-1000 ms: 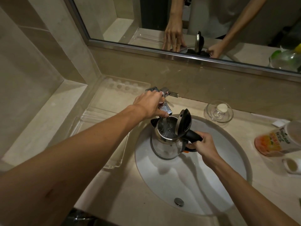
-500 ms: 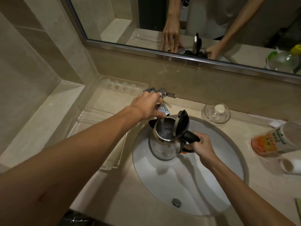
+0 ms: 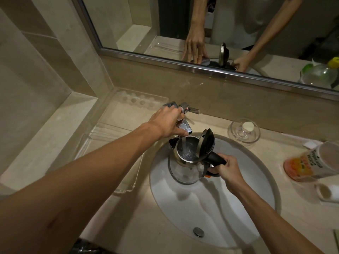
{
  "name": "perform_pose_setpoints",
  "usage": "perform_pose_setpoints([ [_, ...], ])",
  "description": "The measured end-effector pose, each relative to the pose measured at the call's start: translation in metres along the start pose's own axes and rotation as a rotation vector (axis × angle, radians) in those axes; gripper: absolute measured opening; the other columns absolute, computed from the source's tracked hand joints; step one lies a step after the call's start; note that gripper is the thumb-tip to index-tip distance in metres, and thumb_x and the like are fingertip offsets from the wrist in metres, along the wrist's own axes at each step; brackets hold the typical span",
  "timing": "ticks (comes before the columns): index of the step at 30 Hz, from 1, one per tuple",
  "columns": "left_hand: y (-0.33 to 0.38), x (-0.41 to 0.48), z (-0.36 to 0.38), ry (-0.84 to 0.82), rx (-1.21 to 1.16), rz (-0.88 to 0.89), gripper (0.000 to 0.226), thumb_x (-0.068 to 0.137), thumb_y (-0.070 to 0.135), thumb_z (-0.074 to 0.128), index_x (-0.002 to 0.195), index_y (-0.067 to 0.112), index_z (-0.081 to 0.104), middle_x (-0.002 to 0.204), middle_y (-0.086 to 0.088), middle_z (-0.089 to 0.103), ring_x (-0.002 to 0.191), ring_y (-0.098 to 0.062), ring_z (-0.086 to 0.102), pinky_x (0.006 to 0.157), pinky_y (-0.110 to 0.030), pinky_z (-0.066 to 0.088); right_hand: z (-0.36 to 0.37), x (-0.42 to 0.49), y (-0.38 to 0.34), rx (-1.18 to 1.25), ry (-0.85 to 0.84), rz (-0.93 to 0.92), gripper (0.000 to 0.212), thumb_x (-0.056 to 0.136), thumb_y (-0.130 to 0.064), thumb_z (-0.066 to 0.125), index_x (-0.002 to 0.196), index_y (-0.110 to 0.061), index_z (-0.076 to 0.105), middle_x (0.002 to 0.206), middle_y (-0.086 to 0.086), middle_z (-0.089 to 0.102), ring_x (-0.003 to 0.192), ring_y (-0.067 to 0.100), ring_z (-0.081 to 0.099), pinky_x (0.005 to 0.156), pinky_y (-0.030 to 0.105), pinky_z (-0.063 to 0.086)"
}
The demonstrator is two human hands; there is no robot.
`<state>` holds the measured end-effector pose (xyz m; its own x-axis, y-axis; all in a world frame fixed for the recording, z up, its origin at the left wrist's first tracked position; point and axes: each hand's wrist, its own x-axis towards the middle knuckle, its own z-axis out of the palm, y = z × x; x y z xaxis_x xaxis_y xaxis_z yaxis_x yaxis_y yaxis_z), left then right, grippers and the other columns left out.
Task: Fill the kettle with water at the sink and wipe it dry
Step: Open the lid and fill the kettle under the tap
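Water (image 3: 184, 145) now falls from the tap (image 3: 184, 127) into the open kettle (image 3: 189, 158), held over the sink (image 3: 238, 213) at 12 o'clock of the drain by the right hand (image 3: 228, 168) closed on its handle, while the left hand (image 3: 167, 123) clasps the tap, so filling has begun.

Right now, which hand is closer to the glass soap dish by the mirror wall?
Right. The right hand grips the kettle handle, below and left of the glass soap dish; the left hand rests on the faucet, farther left.
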<state>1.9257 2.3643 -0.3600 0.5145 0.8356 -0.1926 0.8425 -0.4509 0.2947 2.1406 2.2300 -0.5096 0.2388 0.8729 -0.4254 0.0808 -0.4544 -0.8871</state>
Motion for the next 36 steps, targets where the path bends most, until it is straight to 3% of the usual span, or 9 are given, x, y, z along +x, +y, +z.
perform_pose_setpoints([
  [7,-0.0049,0.0050,0.0047,-0.001,0.017,-0.010,0.051,0.072,0.058,0.078,0.089,0.017,0.052,0.109,-0.008,0.060,0.103,-0.032,0.059,0.082,-0.035,0.044,-0.0004,0.0005,0.0012,-0.018,0.011,-0.009,0.032,0.052,0.005,0.063,0.083,0.004,0.071,0.067,0.015,0.063,0.069,0.036,0.066,0.066,0.055,0.057],
  [9,-0.0062,0.0059,0.0067,-0.002,0.023,-0.005,0.058,0.072,0.059,0.077,0.104,0.014,0.060,0.115,-0.009,0.061,0.107,-0.032,0.058,0.085,-0.037,0.045,0.0002,-0.0008,0.0004,-0.011,0.013,-0.004,0.032,0.052,0.006,0.062,0.083,0.005,0.071,0.067,0.015,0.063,0.068,0.036,0.066,0.064,0.052,0.056],
  [15,-0.0075,0.0060,0.0070,-0.014,0.020,0.001,0.061,0.073,0.059,0.076,0.110,0.013,0.061,0.117,-0.009,0.060,0.109,-0.032,0.057,0.088,-0.038,0.047,0.0010,0.0003,0.0044,-0.015,0.022,0.007,0.031,0.053,0.006,0.062,0.082,0.003,0.072,0.068,0.016,0.065,0.069,0.035,0.066,0.067,0.046,0.053],
  [19,-0.0049,0.0041,0.0044,-0.015,0.026,-0.007,0.052,0.073,0.058,0.078,0.086,0.020,0.046,0.115,-0.009,0.061,0.105,-0.033,0.058,0.083,-0.036,0.045,0.0000,0.0015,0.0070,-0.020,0.025,0.013,0.031,0.052,0.006,0.063,0.081,0.004,0.071,0.069,0.017,0.065,0.070,0.036,0.067,0.067,0.052,0.056],
  [22,-0.0043,0.0035,0.0043,-0.008,0.022,-0.002,0.050,0.073,0.057,0.078,0.092,0.017,0.053,0.113,-0.009,0.060,0.105,-0.033,0.058,0.084,-0.036,0.045,0.0002,0.0012,0.0085,-0.027,0.029,0.002,0.030,0.052,0.005,0.064,0.080,0.002,0.072,0.068,0.017,0.063,0.069,0.036,0.066,0.069,0.050,0.055],
  [26,-0.0050,0.0034,0.0043,-0.006,0.021,0.009,0.055,0.073,0.058,0.077,0.100,0.014,0.059,0.115,-0.010,0.060,0.107,-0.033,0.058,0.085,-0.037,0.047,0.0006,0.0019,0.0074,-0.025,0.036,-0.010,0.035,0.051,0.004,0.063,0.084,0.003,0.073,0.075,0.035,0.065,0.078,0.061,0.065,0.074,0.068,0.057],
  [30,-0.0028,0.0022,0.0022,-0.009,0.024,-0.012,0.051,0.073,0.058,0.077,0.089,0.017,0.050,0.111,-0.010,0.059,0.104,-0.033,0.058,0.082,-0.036,0.044,0.0008,0.0007,0.0050,-0.029,0.037,-0.013,0.036,0.051,0.005,0.063,0.086,0.005,0.072,0.079,0.037,0.066,0.086,0.064,0.065,0.076,0.073,0.054],
  [33,-0.0020,0.0023,0.0018,-0.016,0.013,-0.025,0.051,0.073,0.057,0.078,0.087,0.018,0.048,0.110,-0.010,0.061,0.105,-0.033,0.059,0.081,-0.035,0.044,0.0009,0.0011,0.0047,-0.035,0.036,0.004,0.032,0.051,0.005,0.064,0.082,0.002,0.073,0.071,0.022,0.066,0.077,0.056,0.069,0.073,0.067,0.058],
  [36,-0.0034,0.0035,0.0036,-0.018,0.001,-0.025,0.058,0.073,0.057,0.078,0.106,0.013,0.060,0.118,-0.009,0.060,0.112,-0.032,0.058,0.088,-0.037,0.046,0.0017,-0.0013,0.0019,-0.011,0.031,0.017,0.026,0.052,0.005,0.063,0.077,0.002,0.071,0.068,0.017,0.062,0.069,0.036,0.064,0.065,0.050,0.053],
])
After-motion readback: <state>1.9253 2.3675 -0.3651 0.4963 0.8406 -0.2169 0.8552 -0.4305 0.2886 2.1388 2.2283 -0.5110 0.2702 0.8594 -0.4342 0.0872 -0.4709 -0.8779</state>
